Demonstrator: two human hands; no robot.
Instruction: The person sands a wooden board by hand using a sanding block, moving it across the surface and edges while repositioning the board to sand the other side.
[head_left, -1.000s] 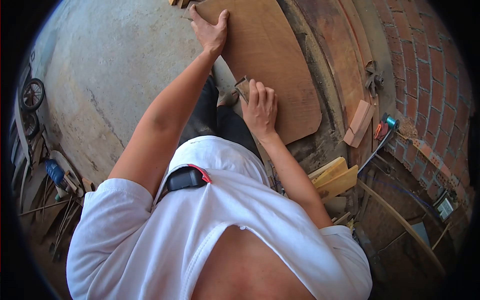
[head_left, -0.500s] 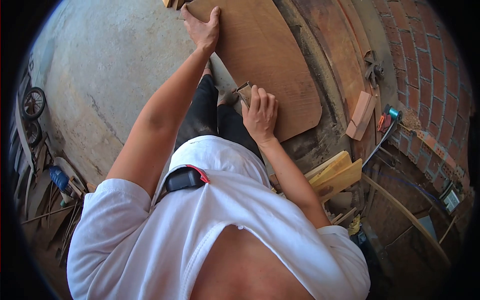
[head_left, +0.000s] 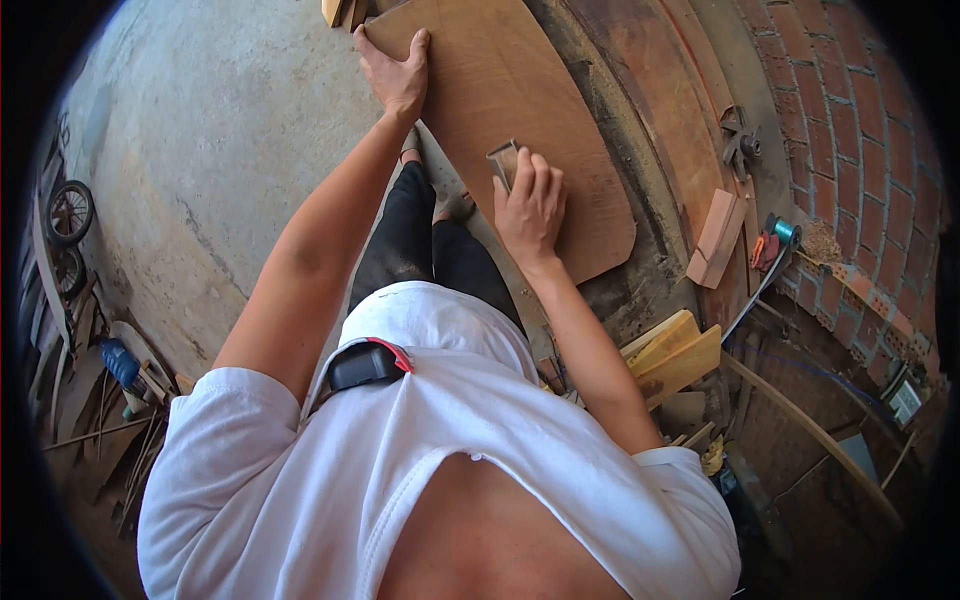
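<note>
A large brown wooden board (head_left: 520, 90) with rounded corners lies in front of me. At its left edge, my left hand (head_left: 397, 78) grips the board, thumb apart from the fingers and fingertips at the far edge. My right hand (head_left: 532, 208) is closed around a small sanding block (head_left: 507, 163), which appears wrapped in sandpaper and is partly hidden by the fingers. The block is over the board's surface near its left side; whether its underside touches the wood is hard to see.
Right of the board are a reddish wood block (head_left: 717, 240), a metal clamp-like part (head_left: 740, 145), a teal spool (head_left: 785, 233) and a brick wall (head_left: 870, 150). Yellowish wood offcuts (head_left: 675, 360) lie by my right arm. Wheels (head_left: 69, 213) and scrap stand at far left.
My right hand and the sanding block have moved forward and slightly right, farther in from the board's left edge. The left hand still grips the board, and the view has shifted slightly.
</note>
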